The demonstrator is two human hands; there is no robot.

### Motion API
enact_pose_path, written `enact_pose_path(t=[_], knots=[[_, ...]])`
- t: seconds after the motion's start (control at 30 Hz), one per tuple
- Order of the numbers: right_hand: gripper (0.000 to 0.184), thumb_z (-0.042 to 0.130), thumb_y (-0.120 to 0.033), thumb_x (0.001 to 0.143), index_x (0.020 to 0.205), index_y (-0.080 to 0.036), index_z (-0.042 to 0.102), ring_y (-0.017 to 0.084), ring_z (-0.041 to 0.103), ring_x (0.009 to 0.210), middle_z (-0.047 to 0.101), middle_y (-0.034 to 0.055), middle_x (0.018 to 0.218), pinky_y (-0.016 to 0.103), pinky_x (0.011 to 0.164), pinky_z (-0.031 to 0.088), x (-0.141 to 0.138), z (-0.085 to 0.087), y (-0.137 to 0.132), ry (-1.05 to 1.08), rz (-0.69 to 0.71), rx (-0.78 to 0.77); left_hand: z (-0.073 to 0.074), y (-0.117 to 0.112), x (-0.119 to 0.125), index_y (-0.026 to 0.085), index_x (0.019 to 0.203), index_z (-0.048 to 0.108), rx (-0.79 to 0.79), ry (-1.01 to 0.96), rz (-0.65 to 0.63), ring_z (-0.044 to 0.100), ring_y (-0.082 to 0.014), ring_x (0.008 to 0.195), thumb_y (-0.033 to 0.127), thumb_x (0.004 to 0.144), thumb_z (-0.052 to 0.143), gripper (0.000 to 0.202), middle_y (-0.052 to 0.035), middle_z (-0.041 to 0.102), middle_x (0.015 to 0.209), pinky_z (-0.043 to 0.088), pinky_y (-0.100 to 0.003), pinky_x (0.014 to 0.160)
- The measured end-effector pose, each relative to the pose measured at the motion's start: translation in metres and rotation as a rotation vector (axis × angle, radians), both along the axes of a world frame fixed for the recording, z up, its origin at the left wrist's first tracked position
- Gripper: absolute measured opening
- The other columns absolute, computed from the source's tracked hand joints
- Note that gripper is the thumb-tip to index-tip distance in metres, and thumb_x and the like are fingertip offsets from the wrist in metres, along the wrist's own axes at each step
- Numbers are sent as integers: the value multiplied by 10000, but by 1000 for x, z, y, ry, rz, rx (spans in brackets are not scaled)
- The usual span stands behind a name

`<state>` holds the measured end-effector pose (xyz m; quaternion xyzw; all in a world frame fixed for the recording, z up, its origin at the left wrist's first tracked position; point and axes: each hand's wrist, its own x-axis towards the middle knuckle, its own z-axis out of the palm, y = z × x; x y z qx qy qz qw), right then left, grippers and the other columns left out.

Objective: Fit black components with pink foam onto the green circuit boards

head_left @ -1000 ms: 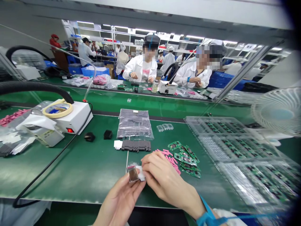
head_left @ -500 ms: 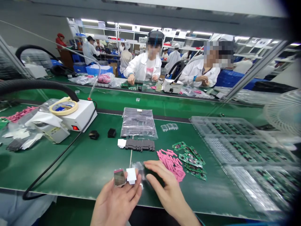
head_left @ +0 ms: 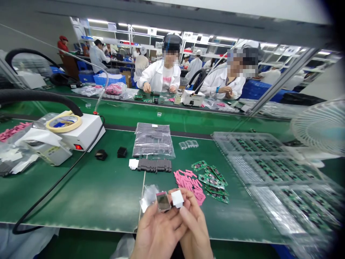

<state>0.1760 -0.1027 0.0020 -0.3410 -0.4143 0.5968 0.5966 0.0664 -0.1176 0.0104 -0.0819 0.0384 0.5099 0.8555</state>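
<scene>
My left hand (head_left: pixel 160 230) is palm up, its thumb against a small dark display panel (head_left: pixel 163 202) with a clear edge and a pink strip along the top. Close beside it, a small white square piece (head_left: pixel 177 198) is pinched by the thumb and fingers of my right hand (head_left: pixel 196 217). The two hands touch, and some left fingertips are hidden behind the right thumb. A crumpled clear film (head_left: pixel 149 198) lies on the green table just left of the panel. Pink strips (head_left: pixel 188 183) are heaped beyond my right hand.
Green circuit boards (head_left: pixel 214 181) are piled right of the strips, near clear trays (head_left: pixel 272 169) of boards. Farther ahead are a row of dark pieces (head_left: pixel 155 165) and a filled plastic bag (head_left: pixel 153 140). A white box (head_left: pixel 86 131) with a black cable stands left. Co-workers sit opposite.
My right hand has moved in from beside the clear film to the white piece, which rested on my left fingers. The film now lies left of the panel. The view has shifted slightly.
</scene>
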Motion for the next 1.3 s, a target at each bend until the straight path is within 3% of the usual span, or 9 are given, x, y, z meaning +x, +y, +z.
enact_pose_path(t=[0.13,0.3,0.4,0.5,0.7,0.9,1.13,1.3], knots=[[292,535,-352,989,1260,-281,618,236,708,1022,702,86,1126,320,847,596,31,9,9,-321,-29,267,1,-5,3,81,964,779,-110,127,0,732,-192,967,182,826,757,172,-146,787,1049,492,-313,1002],[330,532,-140,970,1259,-258,639,231,651,1033,684,78,1121,366,910,532,51,36,10,-927,44,625,5,-7,8,123,960,782,-148,284,26,732,-174,867,174,810,780,159,-111,798,981,532,-306,925],[395,516,-34,924,1275,-189,612,247,629,981,691,111,1095,409,863,516,52,47,9,-1042,55,850,8,-6,10,160,956,786,-130,337,38,721,-174,875,207,772,824,194,-86,794,980,530,-300,912],[440,517,11,891,1293,-152,591,267,626,997,691,145,1123,428,834,517,53,47,8,-1068,52,970,12,-5,9,173,962,792,-111,366,36,714,-162,875,197,723,864,251,-67,793,984,526,-268,886],[491,491,1,928,1363,-221,551,278,661,1029,702,136,1110,453,834,550,55,41,2,-1007,44,926,17,-6,6,201,954,793,-99,384,16,719,-143,834,226,660,918,320,-51,796,941,520,-251,841],[381,506,-54,947,1280,-207,613,270,682,995,755,108,1069,439,806,549,53,44,4,-1073,11,971,10,-5,5,203,975,794,-80,455,34,723,-151,880,227,672,912,326,-72,796,974,525,-249,846],[335,488,-59,960,1234,-198,623,253,670,947,763,95,1017,433,807,517,46,37,-3,-1090,-85,941,1,-4,6,184,984,801,-45,619,70,710,-257,993,263,673,902,337,-104,784,989,523,-361,934],[216,538,-198,996,1197,-211,616,247,602,1047,697,86,1099,427,926,494,53,45,-1,-1088,11,753,8,0,8,206,992,809,-44,645,68,717,-249,959,266,667,906,345,-98,788,1013,527,-372,940]])
